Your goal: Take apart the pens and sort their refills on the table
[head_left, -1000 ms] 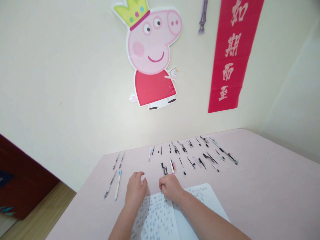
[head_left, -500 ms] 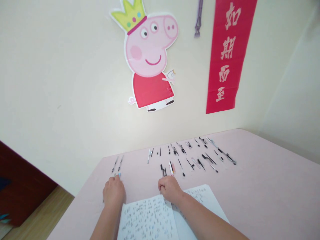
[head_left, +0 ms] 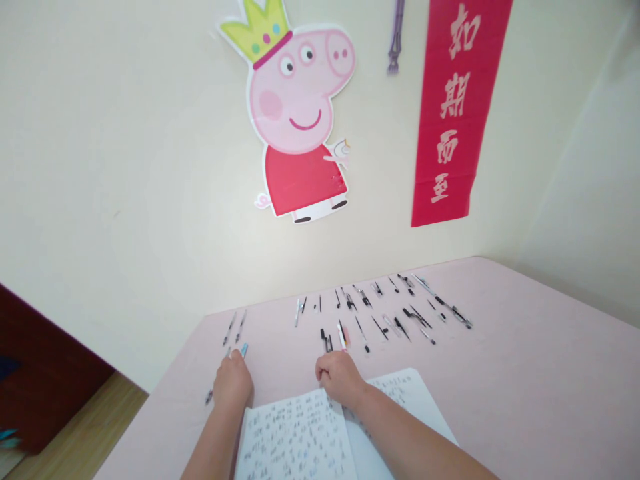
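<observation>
Blue-capped pen: located at the left part of the worktop, beneath the left hand, blue end projecting past the fingers.

The wall bounds the worktop's back edge. The left edge slants nearer from the back left corner; the right edge slants outward from the blunted back right corner. The near edge is out of view.

The notebook lies open, handwriting upward, well inside both side edges. The broadest room for movement extends from the notebook to the right edge. A narrower strip runs between the left hand and the left edge. A gap separates the hands.

Left grip: turned downward; the back of the hand hides it, so whether it is clamped on the pen cannot be told. Right hand: fingers curled together at the notebook's top edge, palm hidden.

Pens and pen parts form two rough rows between the right hand and the back edge. Two slim pens lie nearly parallel near the back left corner. A dark-ended pen shows beside the left wrist, partly covered.
</observation>
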Demonstrator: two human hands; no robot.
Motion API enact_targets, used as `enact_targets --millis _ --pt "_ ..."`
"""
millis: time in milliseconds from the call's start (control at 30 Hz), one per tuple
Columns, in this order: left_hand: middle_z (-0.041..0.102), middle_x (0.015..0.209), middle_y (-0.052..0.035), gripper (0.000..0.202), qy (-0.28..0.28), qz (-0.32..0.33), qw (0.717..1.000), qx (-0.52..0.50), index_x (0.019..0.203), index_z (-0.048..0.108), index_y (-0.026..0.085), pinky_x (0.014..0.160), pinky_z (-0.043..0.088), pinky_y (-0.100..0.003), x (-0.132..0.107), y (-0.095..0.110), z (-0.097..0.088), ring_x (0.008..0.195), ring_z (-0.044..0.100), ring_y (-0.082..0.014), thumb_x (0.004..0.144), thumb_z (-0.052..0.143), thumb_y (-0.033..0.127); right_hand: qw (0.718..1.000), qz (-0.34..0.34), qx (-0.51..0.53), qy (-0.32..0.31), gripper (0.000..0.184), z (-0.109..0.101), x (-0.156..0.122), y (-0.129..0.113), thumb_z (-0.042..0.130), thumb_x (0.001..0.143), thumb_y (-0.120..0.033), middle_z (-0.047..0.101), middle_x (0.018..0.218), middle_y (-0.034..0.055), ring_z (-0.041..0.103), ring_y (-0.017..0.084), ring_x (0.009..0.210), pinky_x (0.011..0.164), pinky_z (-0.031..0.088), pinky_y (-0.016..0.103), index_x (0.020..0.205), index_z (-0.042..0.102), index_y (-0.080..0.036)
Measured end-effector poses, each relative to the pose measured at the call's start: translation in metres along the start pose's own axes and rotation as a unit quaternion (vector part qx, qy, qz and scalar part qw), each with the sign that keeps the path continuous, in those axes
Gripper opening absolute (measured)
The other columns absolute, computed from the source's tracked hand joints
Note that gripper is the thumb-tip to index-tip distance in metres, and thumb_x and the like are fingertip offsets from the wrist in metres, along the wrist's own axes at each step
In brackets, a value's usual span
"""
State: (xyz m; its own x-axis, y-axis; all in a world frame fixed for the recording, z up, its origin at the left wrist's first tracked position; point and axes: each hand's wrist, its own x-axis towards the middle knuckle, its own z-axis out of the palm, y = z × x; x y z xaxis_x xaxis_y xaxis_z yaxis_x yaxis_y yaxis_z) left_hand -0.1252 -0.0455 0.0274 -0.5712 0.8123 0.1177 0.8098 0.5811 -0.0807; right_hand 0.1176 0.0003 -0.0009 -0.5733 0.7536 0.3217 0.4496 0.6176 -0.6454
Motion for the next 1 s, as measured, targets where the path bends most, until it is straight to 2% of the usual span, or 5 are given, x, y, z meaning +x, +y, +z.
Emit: enact_targets --millis 200,367,500,633,1000 --pt "0.055 0.098 -0.0145 0.036 0.009 0.088 0.992 -0.092 0.11 0.048 0.01 0.078 0.042 -0.031 -0.007 0.029 -0.012 0.088 0.058 -0.0204 0.08 0.029 0.005 1.0 0.001 0.017 0.013 0.028 0.001 0.0 0.001 0.042 0.058 -0.002 0.066 0.061 0.0008 0.059 0.015 0.063 0.064 0.04 0.022 0.058 0.064 -0.019" --pt "0.053 0.091 -0.0067 0.026 -0.004 0.222 0.922 -0.317 0.098 0.051 0.017 0.083 0.044 -0.034 -0.033 0.074 -0.011 0.091 0.054 -0.0184 0.081 0.033 0.012 0.99 0.027 0.077 0.114 0.029 0.002 0.001 0.006 0.04 0.066 -0.004 0.065 0.069 0.0014 0.058 0.015 0.071 0.07 0.042 0.025 0.07 0.064 -0.019" --pt "0.053 0.092 -0.0073 0.023 0.007 0.301 0.873 -0.385 0.095 0.05 0.018 0.082 0.043 -0.035 -0.059 0.097 -0.005 0.089 0.052 -0.0182 0.084 0.03 0.016 0.961 0.077 0.163 0.21 0.024 0.002 0.004 0.012 0.04 0.079 -0.015 0.061 0.081 0.0023 0.057 0.014 0.07 0.07 0.045 0.027 0.094 0.058 -0.018" --pt "0.053 0.091 -0.0071 0.023 0.008 0.304 0.874 -0.378 0.093 0.049 0.018 0.08 0.044 -0.034 -0.073 0.101 -0.003 0.087 0.053 -0.0183 0.085 0.029 0.017 0.946 0.092 0.217 0.221 0.021 0.002 0.006 0.014 0.041 0.085 -0.027 0.058 0.08 0.0017 0.056 0.013 0.066 0.064 0.046 0.024 0.098 0.053 -0.018" --pt "0.058 0.089 -0.0061 0.024 0.033 0.281 0.909 -0.307 0.095 0.054 0.019 0.077 0.042 -0.032 -0.078 0.093 -0.002 0.085 0.055 -0.0187 0.089 0.031 0.027 0.963 0.057 0.217 0.147 0.013 0.004 0.006 0.006 0.046 0.081 -0.023 0.055 0.065 -0.0015 0.051 0.012 0.06 0.057 0.04 0.022 0.076 0.057 -0.017"
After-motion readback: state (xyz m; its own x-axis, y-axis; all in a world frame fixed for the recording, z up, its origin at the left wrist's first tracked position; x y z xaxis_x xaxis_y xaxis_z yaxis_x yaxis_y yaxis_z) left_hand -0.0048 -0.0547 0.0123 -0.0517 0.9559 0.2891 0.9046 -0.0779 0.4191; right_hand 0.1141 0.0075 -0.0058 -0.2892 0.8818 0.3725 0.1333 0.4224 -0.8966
